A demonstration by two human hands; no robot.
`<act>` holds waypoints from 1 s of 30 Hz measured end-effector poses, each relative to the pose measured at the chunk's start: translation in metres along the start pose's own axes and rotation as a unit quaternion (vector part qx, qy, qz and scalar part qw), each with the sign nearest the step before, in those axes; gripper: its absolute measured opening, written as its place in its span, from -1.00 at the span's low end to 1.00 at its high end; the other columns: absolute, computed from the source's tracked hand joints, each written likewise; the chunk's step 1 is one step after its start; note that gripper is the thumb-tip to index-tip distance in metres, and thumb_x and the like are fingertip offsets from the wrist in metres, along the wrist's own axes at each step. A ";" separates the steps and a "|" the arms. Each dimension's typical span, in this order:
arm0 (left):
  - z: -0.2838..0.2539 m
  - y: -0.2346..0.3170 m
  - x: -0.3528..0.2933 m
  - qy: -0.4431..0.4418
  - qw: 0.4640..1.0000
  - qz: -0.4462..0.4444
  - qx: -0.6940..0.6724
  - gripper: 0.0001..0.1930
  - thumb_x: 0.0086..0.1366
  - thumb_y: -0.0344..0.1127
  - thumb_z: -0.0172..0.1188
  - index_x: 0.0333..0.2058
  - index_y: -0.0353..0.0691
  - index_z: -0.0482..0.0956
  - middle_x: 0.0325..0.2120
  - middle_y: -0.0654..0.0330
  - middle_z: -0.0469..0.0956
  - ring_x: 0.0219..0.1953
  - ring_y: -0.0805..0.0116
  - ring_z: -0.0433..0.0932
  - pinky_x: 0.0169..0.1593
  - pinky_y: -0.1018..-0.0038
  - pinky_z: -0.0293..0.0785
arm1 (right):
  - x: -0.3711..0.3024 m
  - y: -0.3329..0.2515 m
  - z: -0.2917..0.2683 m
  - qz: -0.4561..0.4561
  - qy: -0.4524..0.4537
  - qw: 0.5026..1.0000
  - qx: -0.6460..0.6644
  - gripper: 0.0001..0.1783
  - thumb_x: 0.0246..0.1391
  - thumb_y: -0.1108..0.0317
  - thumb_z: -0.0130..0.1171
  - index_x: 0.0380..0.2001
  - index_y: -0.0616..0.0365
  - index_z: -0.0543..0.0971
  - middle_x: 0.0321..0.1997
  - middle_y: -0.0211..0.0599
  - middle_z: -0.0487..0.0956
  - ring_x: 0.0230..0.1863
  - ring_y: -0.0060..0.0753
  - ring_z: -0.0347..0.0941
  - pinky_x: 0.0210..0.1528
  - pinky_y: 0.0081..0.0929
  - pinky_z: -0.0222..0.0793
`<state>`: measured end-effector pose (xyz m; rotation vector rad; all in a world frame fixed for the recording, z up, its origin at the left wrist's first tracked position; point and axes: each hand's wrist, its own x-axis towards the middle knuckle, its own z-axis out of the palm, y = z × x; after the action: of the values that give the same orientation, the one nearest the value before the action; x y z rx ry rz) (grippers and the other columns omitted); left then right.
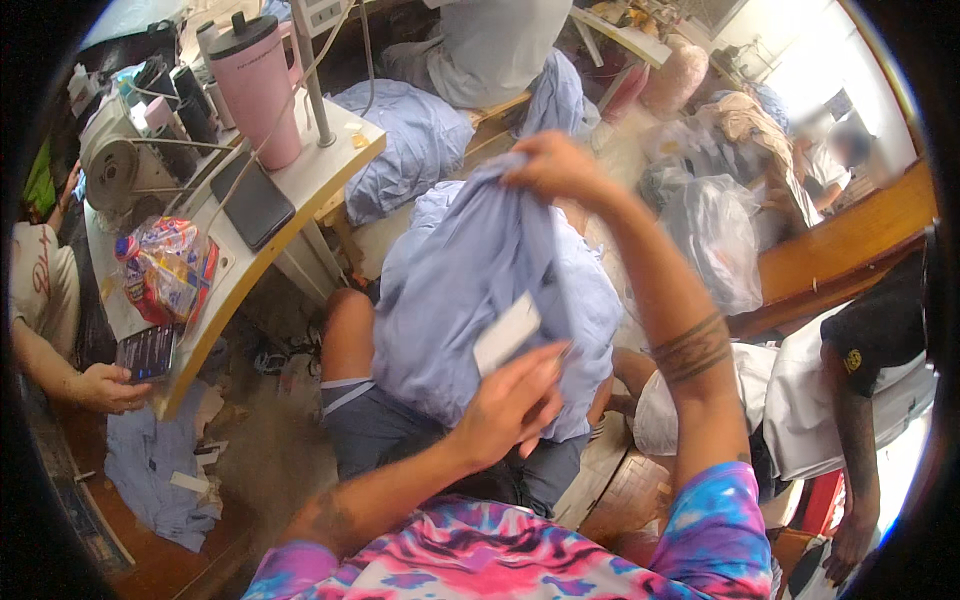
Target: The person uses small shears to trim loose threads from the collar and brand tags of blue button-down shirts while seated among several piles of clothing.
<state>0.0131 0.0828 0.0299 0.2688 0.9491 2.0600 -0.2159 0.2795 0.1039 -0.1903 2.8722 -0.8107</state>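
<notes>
My right hand [555, 168] is closed on the gathered upper end of a light blue garment [445, 290] and holds it raised, so the cloth hangs down over my lap. The cloth is partly smeared by motion. In front of its lower part is my left hand [508, 402], its fingers curled and drawn together at the tips. What they pinch, if anything, is too small to make out. A white rectangular tag [506, 333] lies against the cloth just beside the left fingers. Whether those fingers touch it I cannot tell.
At left, a white table [345, 150] carries a pink tumbler [258, 95], a dark phone [252, 200] and a snack bag [170, 265]. More blue cloth [410, 140] is heaped ahead. A person's hand [115, 388] holds a phone at far left; another person [850, 370] bends at right.
</notes>
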 end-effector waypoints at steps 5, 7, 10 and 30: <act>0.047 0.082 0.053 -0.116 0.987 0.095 0.065 -0.43 0.59 0.07 -0.07 0.33 -0.22 0.38 -0.57 0.30 0.38 -0.71 0.61 0.26 -0.67 0.60 0.29 | -0.023 -0.004 -0.158 -0.208 0.285 0.934 -0.061 -0.63 0.08 0.22 0.39 -0.08 0.17 0.68 -0.31 -0.29 0.67 -0.38 -0.33 0.58 -0.17 -0.28 0.56; 0.052 0.098 0.046 -0.145 0.982 0.099 0.067 -0.42 0.59 0.09 -0.09 0.34 -0.22 0.38 -0.59 0.29 0.37 -0.72 0.61 0.24 -0.67 0.60 0.28 | -0.049 -0.045 -0.187 -0.236 0.262 0.924 0.145 -0.76 0.25 0.36 0.12 -0.11 0.26 0.60 -0.30 -0.16 0.67 -0.38 -0.27 0.64 -0.20 -0.25 0.66; 0.041 0.107 0.029 -0.169 0.982 0.069 0.057 -0.42 0.59 0.10 -0.10 0.34 -0.22 0.37 -0.61 0.28 0.36 -0.73 0.60 0.21 -0.68 0.59 0.27 | -0.082 -0.039 -0.179 -0.079 0.266 0.869 0.411 -0.60 0.32 0.17 0.16 -0.01 0.31 0.60 -0.24 -0.17 0.66 -0.28 -0.36 0.62 -0.15 -0.43 0.59; -0.038 -0.029 -0.046 0.069 0.995 -0.068 -0.008 -0.44 0.63 0.07 -0.18 0.33 -0.25 0.30 -0.45 0.10 0.50 -0.72 0.56 0.24 -0.65 0.51 0.45 | -0.318 -0.005 0.214 0.291 0.010 0.685 0.668 -0.21 0.35 -0.37 -0.04 0.03 0.25 0.59 -0.17 -0.21 0.66 -0.11 -0.32 0.60 -0.16 -0.34 0.53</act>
<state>0.0408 0.0378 -0.0108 0.0520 1.0053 1.9799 0.1346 0.2188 -0.0385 0.8210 1.4118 -2.2915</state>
